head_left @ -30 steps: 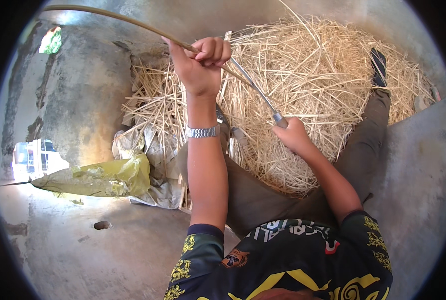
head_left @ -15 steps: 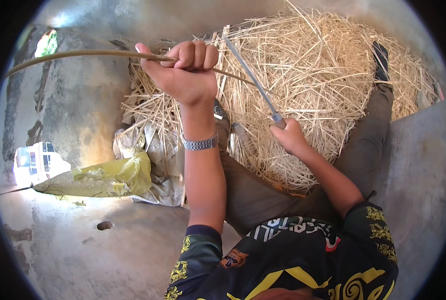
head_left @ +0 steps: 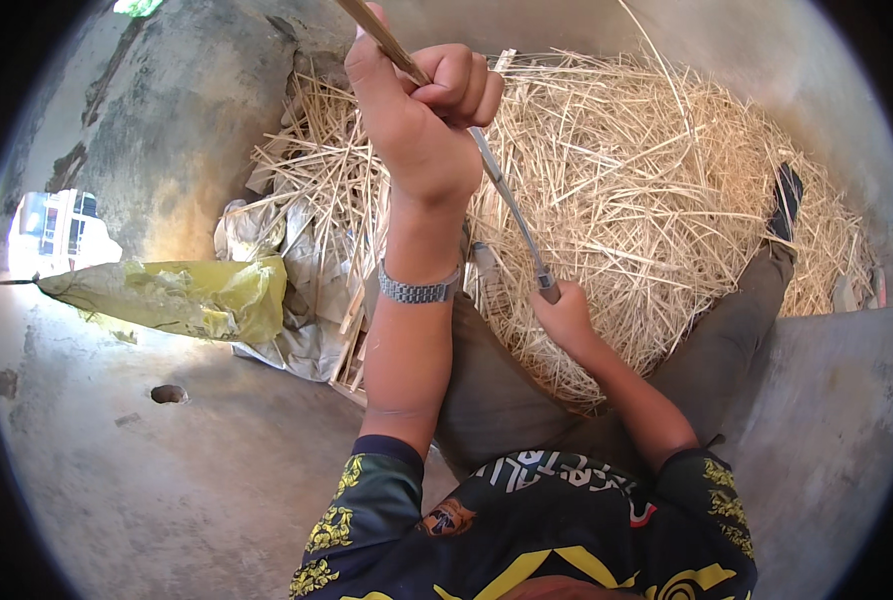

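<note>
My left hand (head_left: 421, 130), with a metal-banded watch on its wrist, is raised at the upper middle and closed around a long, thin brown strip (head_left: 386, 42), likely bamboo. One end of the strip runs up past the top of the picture; where its other end lies is hidden behind my fist. Lower and to the right, my right hand (head_left: 568, 318) grips the handle of a long, narrow knife (head_left: 511, 205). The blade slants up and left, its tip close to the underside of my left fist. Whether blade and strip touch cannot be made out.
A large heap of pale, thin shavings (head_left: 626, 190) lies between and beyond my outstretched legs. Left of it are a yellow plastic sack (head_left: 236, 300) and crumpled greyish sheeting (head_left: 311, 335). Walls rise around; the concrete floor has a small hole (head_left: 169, 394).
The strip has swung from nearly level to steeply slanted, its far end now upward. My left hand has shifted right and slightly up in the picture; the knife sits lower and nearer to it.
</note>
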The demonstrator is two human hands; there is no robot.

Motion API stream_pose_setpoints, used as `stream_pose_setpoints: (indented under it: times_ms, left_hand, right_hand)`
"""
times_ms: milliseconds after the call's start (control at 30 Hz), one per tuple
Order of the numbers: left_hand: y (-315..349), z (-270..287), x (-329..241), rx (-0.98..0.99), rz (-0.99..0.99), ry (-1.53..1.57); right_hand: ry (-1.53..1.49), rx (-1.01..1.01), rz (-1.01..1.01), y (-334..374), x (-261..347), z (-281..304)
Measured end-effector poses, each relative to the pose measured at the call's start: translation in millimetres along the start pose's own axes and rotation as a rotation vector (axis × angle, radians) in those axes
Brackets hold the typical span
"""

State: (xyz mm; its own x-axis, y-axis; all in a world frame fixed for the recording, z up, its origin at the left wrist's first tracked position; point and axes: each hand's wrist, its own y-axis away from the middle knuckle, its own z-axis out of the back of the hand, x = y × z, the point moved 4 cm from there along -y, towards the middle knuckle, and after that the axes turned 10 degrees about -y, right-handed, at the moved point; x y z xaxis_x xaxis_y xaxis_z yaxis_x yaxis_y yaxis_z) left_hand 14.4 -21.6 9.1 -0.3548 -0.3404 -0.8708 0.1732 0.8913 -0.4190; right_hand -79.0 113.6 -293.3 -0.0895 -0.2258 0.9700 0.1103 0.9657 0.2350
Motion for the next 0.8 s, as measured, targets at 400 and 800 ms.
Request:
stream_pose_setpoints:
  times_ms: [400, 800]
  left_hand:
    - [2.2, 10.3, -11.4, -0.274, -0.142, 0.126]
    - [15.8, 27.9, -75.1, -0.013, -0.268, 0.259]
  right_hand:
    - [0.190, -0.110, -0.131, -21.5, -34.3, 40.4]
    - [0.091, -0.145, -0.234, -40.8, -40.2, 59.1]
